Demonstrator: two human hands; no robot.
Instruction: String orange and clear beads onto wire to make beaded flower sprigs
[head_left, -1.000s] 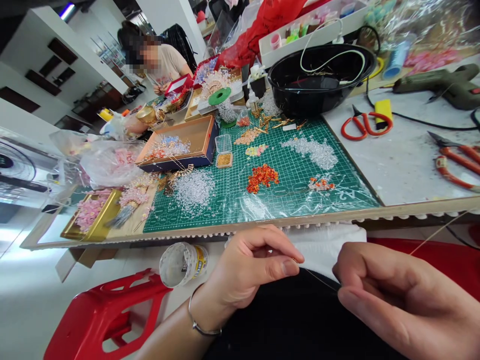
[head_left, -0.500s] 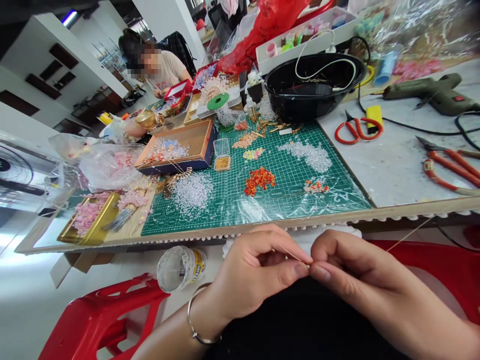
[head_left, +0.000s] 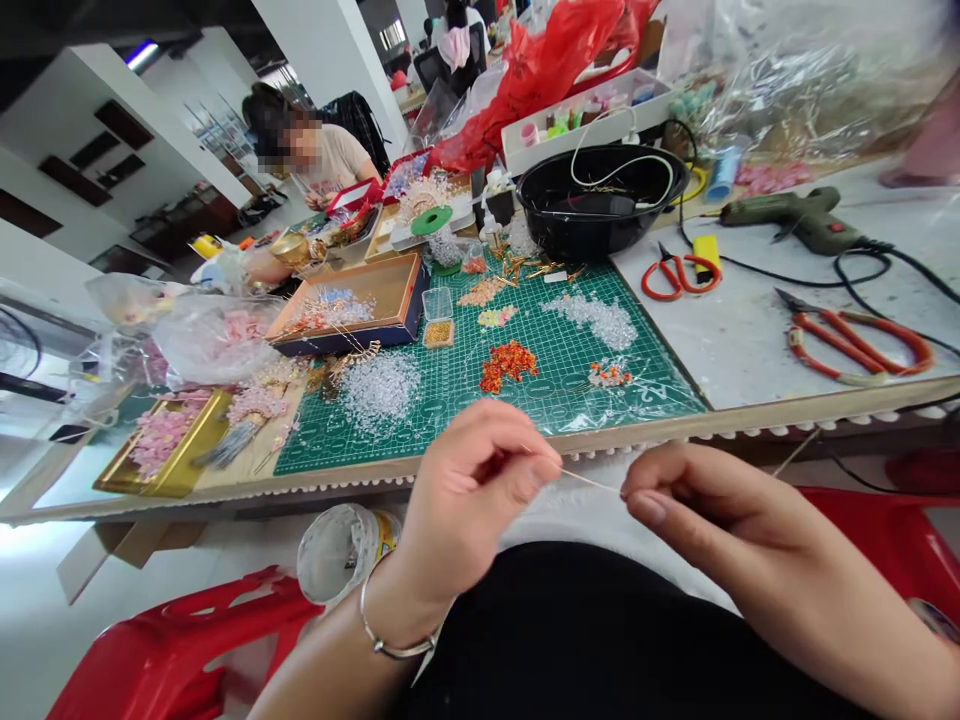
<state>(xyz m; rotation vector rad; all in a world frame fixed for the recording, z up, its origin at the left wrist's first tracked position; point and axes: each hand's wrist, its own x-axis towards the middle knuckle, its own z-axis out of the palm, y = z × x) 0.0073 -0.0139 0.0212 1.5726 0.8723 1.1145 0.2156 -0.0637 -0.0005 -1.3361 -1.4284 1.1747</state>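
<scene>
A thin gold-coloured wire [head_left: 591,481] runs between my two hands, in front of the table edge. My left hand [head_left: 480,490], with a silver bangle on its wrist, pinches one end between thumb and forefinger. The other part is pinched in the fingertips of my right hand [head_left: 720,530]. Whether a bead sits inside either pinch, I cannot tell. Beyond the hands, on a green cutting mat [head_left: 450,400], lie piles of orange beads [head_left: 510,366], clear beads [head_left: 379,390] and a small mixed orange and clear pile [head_left: 609,374].
Red-handled cutters [head_left: 679,275], pliers [head_left: 855,340] and a glue gun [head_left: 795,215] lie at the right. A black basin [head_left: 600,225] stands behind the mat. Left are a box [head_left: 405,300] and a gold tray [head_left: 199,455]. Below stand a bucket [head_left: 337,550] and red stool [head_left: 187,650]. Another person [head_left: 322,150] sits behind.
My hands have drawn apart, the left moving up and left, so a stretch of wire now shows between them. The camera view has also shifted somewhat.
</scene>
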